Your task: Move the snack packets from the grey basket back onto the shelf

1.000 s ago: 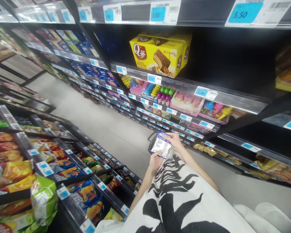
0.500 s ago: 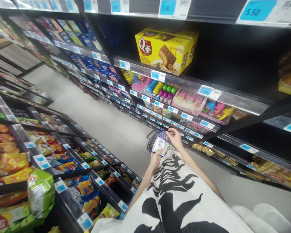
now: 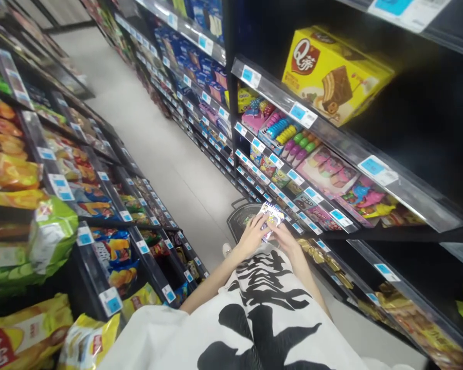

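In front of my body I hold a small white and purple snack packet (image 3: 273, 211) with printing on its visible side. My left hand (image 3: 253, 235) grips it from the left, its fingers lying over the lower part. From the right, my right hand (image 3: 285, 238) has its fingers closed on the packet's lower right side. Just beyond and below the packet is a dark shopping basket (image 3: 242, 216), partly hidden by my hands. What lies inside the basket is hard to make out.
Shelves with price tags run along both sides of a grey aisle floor (image 3: 170, 169). A yellow box of cakes (image 3: 332, 77) stands on the right shelf, above rows of colourful candy (image 3: 289, 133). Chip bags, including a green bag (image 3: 53, 234), fill the left racks.
The packet has been turned, showing a printed side instead of a silvery one with a label. My right hand has come down from its top edge to its lower right. The view has shifted.
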